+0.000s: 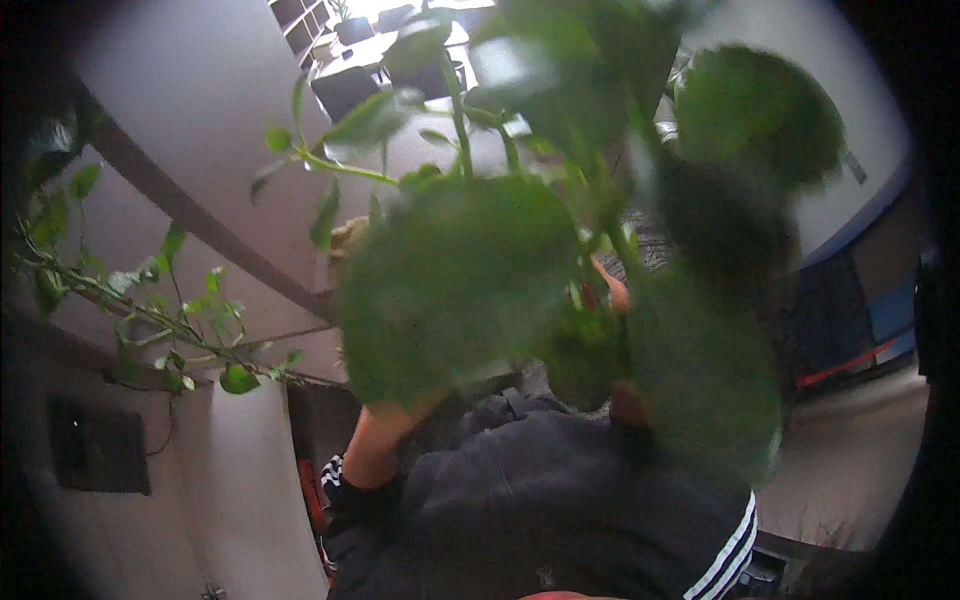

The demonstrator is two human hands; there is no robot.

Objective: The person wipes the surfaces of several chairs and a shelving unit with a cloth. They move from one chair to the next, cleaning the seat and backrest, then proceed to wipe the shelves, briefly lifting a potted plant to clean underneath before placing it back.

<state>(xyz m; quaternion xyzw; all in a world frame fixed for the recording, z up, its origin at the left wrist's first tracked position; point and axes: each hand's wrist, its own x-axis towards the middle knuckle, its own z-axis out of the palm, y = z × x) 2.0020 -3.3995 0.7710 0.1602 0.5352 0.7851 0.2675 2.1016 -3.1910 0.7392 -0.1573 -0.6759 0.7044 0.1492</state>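
Observation:
Large green leaves [457,285] of a potted-type houseplant hang close to the camera, blurred, and cover most of the area in front of my chest. My left forearm [375,442] reaches up from a black sleeve with white stripes and passes behind a broad leaf, which hides my left hand. On the right, a strip of skin [613,286] shows between stems and leaves, seemingly part of my right hand or arm; its fingers cannot be made out. A rough tan object [349,234], unclear in kind, peeks out beside the big leaf. Thin green stems [457,112] rise above it.
A leafy trailing vine [172,322] runs along the left side. A dark flat panel [97,446], perhaps a screen, is on the lower-left wall. Black chairs [349,90] and an open shelf [300,22] stand at the top by bright light. Blue and dark items [892,311] are at right.

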